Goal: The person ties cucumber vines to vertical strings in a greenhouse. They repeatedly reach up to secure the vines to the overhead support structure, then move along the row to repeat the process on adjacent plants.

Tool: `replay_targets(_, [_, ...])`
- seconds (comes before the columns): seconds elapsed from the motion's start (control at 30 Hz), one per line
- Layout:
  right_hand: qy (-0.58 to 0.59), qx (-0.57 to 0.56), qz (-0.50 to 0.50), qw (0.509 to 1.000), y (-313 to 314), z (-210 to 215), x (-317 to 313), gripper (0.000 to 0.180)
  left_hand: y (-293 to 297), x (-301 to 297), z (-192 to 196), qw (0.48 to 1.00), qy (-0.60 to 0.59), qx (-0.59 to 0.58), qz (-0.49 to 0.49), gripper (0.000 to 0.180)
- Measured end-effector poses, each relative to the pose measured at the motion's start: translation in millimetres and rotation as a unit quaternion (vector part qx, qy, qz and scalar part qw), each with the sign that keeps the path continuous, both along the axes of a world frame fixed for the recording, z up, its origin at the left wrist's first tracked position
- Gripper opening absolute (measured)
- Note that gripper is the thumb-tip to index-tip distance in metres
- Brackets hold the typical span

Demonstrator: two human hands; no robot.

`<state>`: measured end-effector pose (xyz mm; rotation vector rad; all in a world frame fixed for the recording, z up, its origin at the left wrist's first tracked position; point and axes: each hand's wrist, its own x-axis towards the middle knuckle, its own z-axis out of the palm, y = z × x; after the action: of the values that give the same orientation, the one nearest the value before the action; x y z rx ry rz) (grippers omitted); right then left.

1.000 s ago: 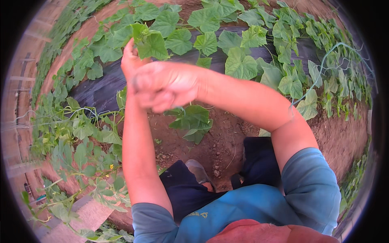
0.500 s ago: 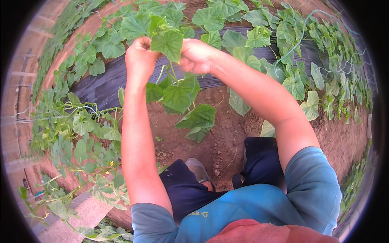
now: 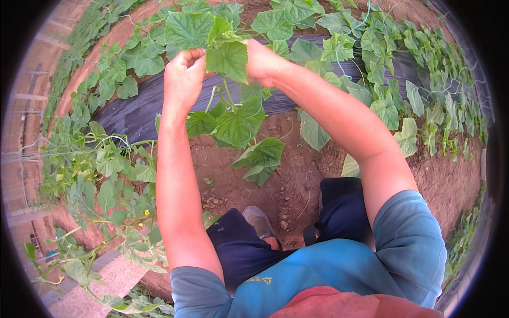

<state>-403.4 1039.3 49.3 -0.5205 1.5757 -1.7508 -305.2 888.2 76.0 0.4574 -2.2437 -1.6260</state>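
A climbing vine with broad, lobed green leaves, like a cucumber plant, rises in front of me, its tip leaf between my hands. My left hand is closed at the left of that leaf, thumb and fingers pinched together beside the upper stem. On the other side, my right hand is curled close to the stem, its fingertips mostly behind the leaf. Whatever the fingers grip is covered by foliage. Below them the curved stem leads down to larger leaves. A thin pale-blue string hangs among the leaves to the right.
Dark plastic mulch covers the raised bed behind the vine. More leafy vines spread right, and others left, with pale strings across them. Bare brown soil lies around my shoe.
My right hand has moved slightly up and its fingers have gone behind the leaf. The vine tip has shifted a little right. The string's wide loop at the right has drawn in leftward.
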Motion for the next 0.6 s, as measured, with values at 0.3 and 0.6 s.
replay_targets(0.3, [0.215, 0.090, 0.054, 0.971, 10.7, 20.6, -4.7, 0.018, -0.8, 10.5, 5.9, 0.999, 0.015, 0.034, 0.012, 0.025])
replay_targets(0.6, [0.624, 0.135, -0.016, 0.770, 19.3, 31.0, -22.7, 0.021, 0.5, 12.2, 12.8, 0.999, -0.004, 0.045, -0.010, 0.023])
